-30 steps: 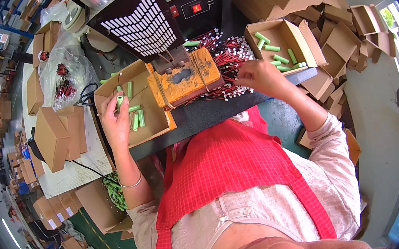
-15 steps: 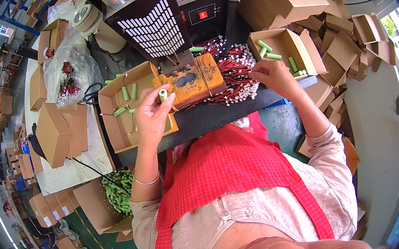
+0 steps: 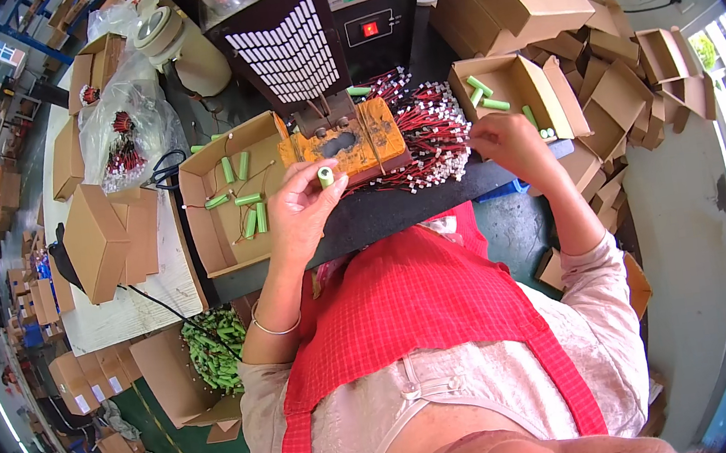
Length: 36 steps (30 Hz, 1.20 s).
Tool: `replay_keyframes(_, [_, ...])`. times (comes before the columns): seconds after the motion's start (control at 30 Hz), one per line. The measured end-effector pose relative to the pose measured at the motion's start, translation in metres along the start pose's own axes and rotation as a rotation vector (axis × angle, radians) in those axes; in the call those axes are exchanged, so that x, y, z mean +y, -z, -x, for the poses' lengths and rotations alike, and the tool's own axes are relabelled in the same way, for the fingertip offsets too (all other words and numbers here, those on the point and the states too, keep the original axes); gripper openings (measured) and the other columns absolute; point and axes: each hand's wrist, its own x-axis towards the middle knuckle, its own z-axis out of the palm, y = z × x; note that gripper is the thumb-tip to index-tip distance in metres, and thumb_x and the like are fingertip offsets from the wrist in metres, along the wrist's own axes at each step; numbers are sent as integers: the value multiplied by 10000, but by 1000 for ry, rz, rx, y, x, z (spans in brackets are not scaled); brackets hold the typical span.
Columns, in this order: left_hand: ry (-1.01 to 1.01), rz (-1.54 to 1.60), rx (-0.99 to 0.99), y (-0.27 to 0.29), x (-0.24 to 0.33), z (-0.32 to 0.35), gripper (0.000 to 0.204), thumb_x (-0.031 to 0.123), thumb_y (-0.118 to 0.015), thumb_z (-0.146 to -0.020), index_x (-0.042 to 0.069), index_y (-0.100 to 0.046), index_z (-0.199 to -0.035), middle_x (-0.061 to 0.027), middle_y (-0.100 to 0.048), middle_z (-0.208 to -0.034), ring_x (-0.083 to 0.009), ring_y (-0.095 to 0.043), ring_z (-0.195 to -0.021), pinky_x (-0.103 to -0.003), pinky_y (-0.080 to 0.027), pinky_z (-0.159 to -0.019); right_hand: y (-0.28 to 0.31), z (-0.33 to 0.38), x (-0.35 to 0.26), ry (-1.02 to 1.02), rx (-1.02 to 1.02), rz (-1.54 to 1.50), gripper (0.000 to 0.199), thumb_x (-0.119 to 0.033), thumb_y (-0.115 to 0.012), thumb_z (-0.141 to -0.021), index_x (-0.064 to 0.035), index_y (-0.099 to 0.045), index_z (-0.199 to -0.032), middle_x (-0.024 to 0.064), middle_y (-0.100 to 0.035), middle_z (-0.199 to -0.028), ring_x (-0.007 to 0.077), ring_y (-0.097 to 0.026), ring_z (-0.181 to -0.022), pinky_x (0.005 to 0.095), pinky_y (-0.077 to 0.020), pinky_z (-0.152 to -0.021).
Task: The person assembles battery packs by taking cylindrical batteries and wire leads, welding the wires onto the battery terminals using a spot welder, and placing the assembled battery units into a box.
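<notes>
Between the thumb and fingers of my left hand (image 3: 298, 220) is a green battery cell (image 3: 326, 177), its end turned up, just in front of the orange block (image 3: 381, 135). My right hand (image 3: 515, 145) is closed in a pinch at the right edge of a pile of red and black wire leads with white connectors (image 3: 434, 142). Whatever is in its fingertips is too small to make out. The block sits beneath the head of a black spot-welding machine (image 3: 281, 57), with dark hollows in its top.
Left of the block, a shallow cardboard tray (image 3: 215, 250) contains several green cells with leads. Loose green cells lie in a cardboard box (image 3: 530, 78) at the right. A larger box (image 3: 165, 374) of green cells stands low at left. Empty cartons (image 3: 627, 107) are heaped at far right.
My left hand has moved right with the cell, uncovering more cells in the tray. My right hand has shifted slightly right along the edge of the wire pile.
</notes>
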Motion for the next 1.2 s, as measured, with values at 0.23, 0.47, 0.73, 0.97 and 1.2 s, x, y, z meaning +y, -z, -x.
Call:
replay_keyframes(0.23, [160,335,-28,-24,-9,-1,307,-26,-624,-793,-33,-552,-1092,-83,-624,-954,-155,-604,-897,-271,-487,-841,-3,20,-10,-76,149,-690,101,-93,-603,-844,1,-583,-876,-36,-545,-730,29,-481,-657,177,-392,-571])
replay_keyframes(0.47, [154,533,59,-40,-11,-7,333,16,-642,-795,-31,-534,-1106,-119,-630,-970,-141,-609,-816,-236,-496,-715,-41,40,-25,-36,18,-726,71,-35,-603,-830,2,-573,-882,-5,-570,-787,49,-521,-703,184,-424,-632])
replay_keyframes(0.73, [193,458,-50,-38,-10,-6,251,3,-616,-812,-31,-562,-1054,-32,-592,-896,-100,-586,-792,-214,-497,-756,-62,16,-48,-33,-161,-853,242,-144,-652,-816,27,-599,-979,42,-611,-856,81,-554,-770,221,-462,-705])
replay_keyframes(0.97, [-237,-444,138,-17,-5,-20,239,46,-707,-713,14,-643,-941,-87,-604,-825,-169,-594,-722,-261,-467,-635,-66,-26,-68,-58,-111,-758,185,-172,-593,-864,11,-617,-870,16,-611,-694,50,-549,-628,194,-457,-575])
replay_keyframes(1.2, [-276,-636,143,-8,0,-31,215,59,-688,-708,2,-638,-910,-135,-627,-812,-267,-602,-729,-319,-467,-657,-73,-42,-75,-105,-149,-739,235,-213,-596,-857,20,-621,-863,31,-612,-669,63,-549,-586,209,-457,-544])
